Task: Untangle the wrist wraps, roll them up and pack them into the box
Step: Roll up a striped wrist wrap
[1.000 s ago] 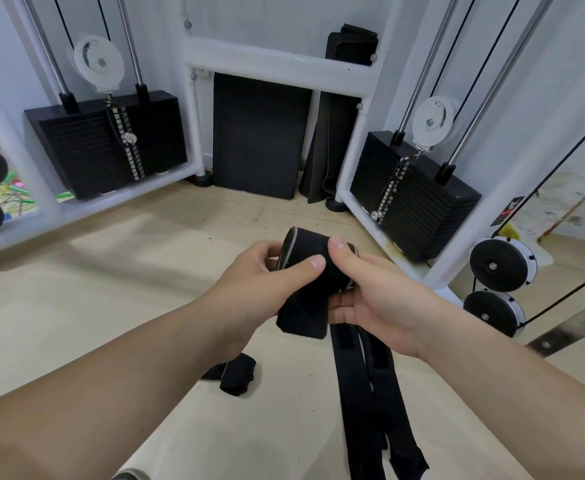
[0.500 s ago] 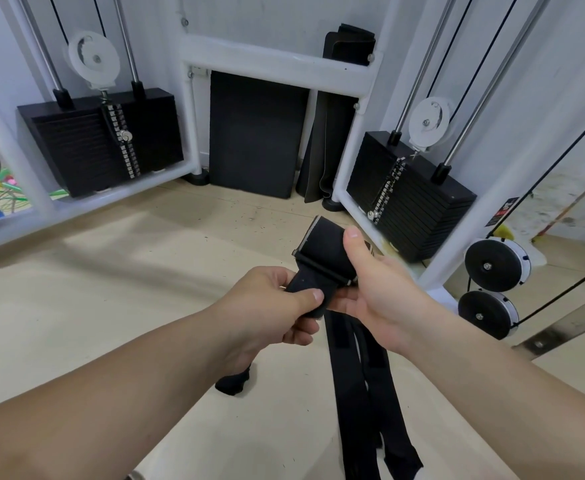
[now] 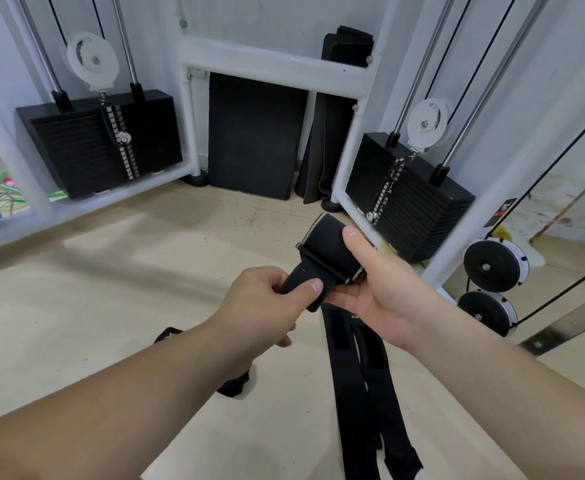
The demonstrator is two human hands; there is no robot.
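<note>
Two hands on the wrist wrap (image 3: 325, 247) over the floor (image 3: 111, 306): my left hand (image 3: 266, 299) pinches its low end, my right hand (image 3: 381, 289) clamps the top under the thumb, and the wad from a second ago is pulled flat now, so rolling can start, I guess.

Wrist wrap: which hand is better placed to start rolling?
Probably the left hand: it pinches the wrist wrap at its near end; the right hand steadies the wide part, thumb on top.
</note>
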